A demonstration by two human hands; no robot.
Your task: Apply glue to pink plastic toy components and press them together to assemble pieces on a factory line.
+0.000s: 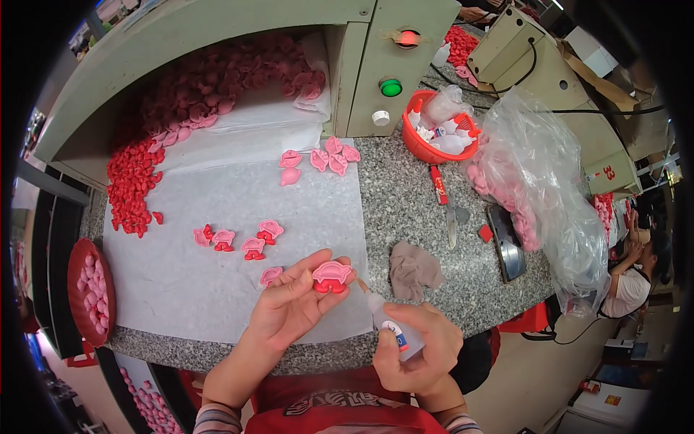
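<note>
My left hand pinches a small moulded piece, pink on top and red below, its hollow side toward me. In my right hand is a translucent squeeze bottle with a blue and white label. Its thin nozzle tilts up toward the piece and ends close beside it; whether they touch I cannot tell. A pink shell lies just beyond my left fingers. Farther off on the white paper stand several joined pink-and-red pieces, and beyond them several loose pink shells.
Red parts and pink shells are heaped by a green-grey machine housing. A red bowl stands left. To the right are a cloth, knife, phone, basket of bottles and plastic bag. Another person sits far right.
</note>
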